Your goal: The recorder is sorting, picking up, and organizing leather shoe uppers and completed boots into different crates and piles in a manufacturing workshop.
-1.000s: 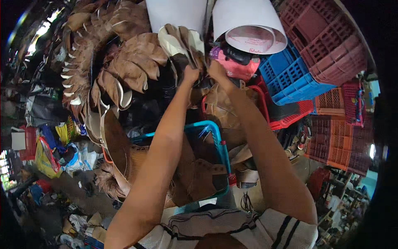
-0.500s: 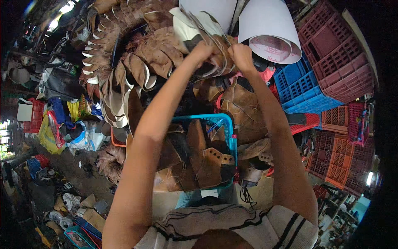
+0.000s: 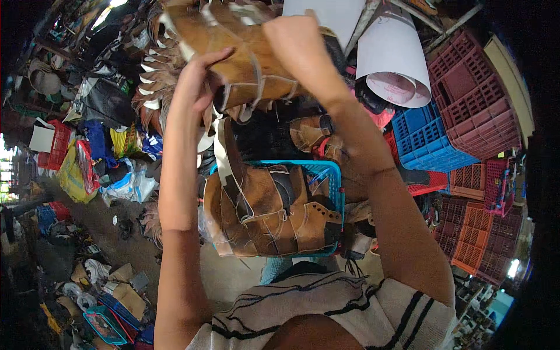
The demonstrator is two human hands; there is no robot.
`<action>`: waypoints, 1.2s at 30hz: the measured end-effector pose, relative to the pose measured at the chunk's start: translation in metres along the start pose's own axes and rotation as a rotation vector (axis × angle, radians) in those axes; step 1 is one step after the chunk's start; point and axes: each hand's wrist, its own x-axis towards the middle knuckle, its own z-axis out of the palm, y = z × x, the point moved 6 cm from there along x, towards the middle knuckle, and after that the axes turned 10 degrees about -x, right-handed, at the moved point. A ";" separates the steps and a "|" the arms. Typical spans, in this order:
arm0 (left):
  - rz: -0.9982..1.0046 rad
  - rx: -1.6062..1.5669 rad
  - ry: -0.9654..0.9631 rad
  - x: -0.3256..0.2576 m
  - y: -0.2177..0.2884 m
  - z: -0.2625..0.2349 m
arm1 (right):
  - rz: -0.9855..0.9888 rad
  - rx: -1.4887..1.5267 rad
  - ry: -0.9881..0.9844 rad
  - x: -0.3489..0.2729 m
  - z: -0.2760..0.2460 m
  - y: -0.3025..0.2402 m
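Both my hands are raised in front of me and grip a tan leather shoe upper [image 3: 245, 61] with loose pale threads hanging from it. My left hand [image 3: 195, 84] clasps its lower left side, fingers curled over the leather. My right hand [image 3: 297, 46] grips its top right end. Below my arms, a blue plastic basket [image 3: 338, 192] on my lap holds several more brown leather uppers [image 3: 262, 216]. A large fan of stacked leather pieces [image 3: 154, 87] rises behind my left hand.
Rolled white sheets [image 3: 394, 64] lean at the top right. Maroon [image 3: 475, 96], blue [image 3: 429, 143] and orange [image 3: 472, 245] plastic crates are stacked on the right. Bags and bundles [image 3: 99, 157] crowd the left, and scraps and a small blue basket [image 3: 105, 324] litter the floor below.
My hands have pulled the tan leather upper off the pile and lifted it up and closer to the camera. The view has tilted down, showing more of the basket on my lap.
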 end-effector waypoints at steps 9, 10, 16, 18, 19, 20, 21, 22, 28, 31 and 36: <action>-0.190 -0.089 0.192 0.025 -0.094 -0.167 | -0.122 0.111 -0.218 -0.029 0.167 -0.150; -0.159 -0.121 0.197 0.023 -0.097 -0.174 | -0.077 0.164 -0.250 -0.029 0.168 -0.151; 0.001 -0.118 0.220 0.000 -0.064 -0.176 | 0.211 0.456 0.162 -0.041 0.111 -0.092; -0.017 -0.033 0.247 0.000 -0.066 -0.166 | 0.398 0.594 0.321 -0.083 0.138 -0.035; -0.010 0.066 0.305 -0.010 -0.058 -0.172 | 0.526 0.647 0.197 -0.104 0.161 -0.025; -0.011 0.073 0.319 -0.019 -0.059 -0.175 | 0.650 0.687 0.064 -0.135 0.189 -0.014; 0.041 0.180 0.409 -0.027 -0.057 -0.179 | 0.734 0.611 -0.097 -0.177 0.231 -0.006; 0.094 0.283 0.483 -0.028 -0.057 -0.177 | 0.816 0.518 -0.253 -0.229 0.280 0.007; 0.651 0.778 0.144 -0.054 -0.130 -0.120 | 0.727 0.465 -0.839 -0.466 0.418 0.058; 0.267 1.159 -0.118 -0.076 -0.174 -0.082 | 0.735 0.431 -1.117 -0.420 0.415 -0.056; -0.168 0.821 -0.287 -0.062 -0.196 -0.058 | 1.273 0.167 -0.730 -0.418 0.397 0.017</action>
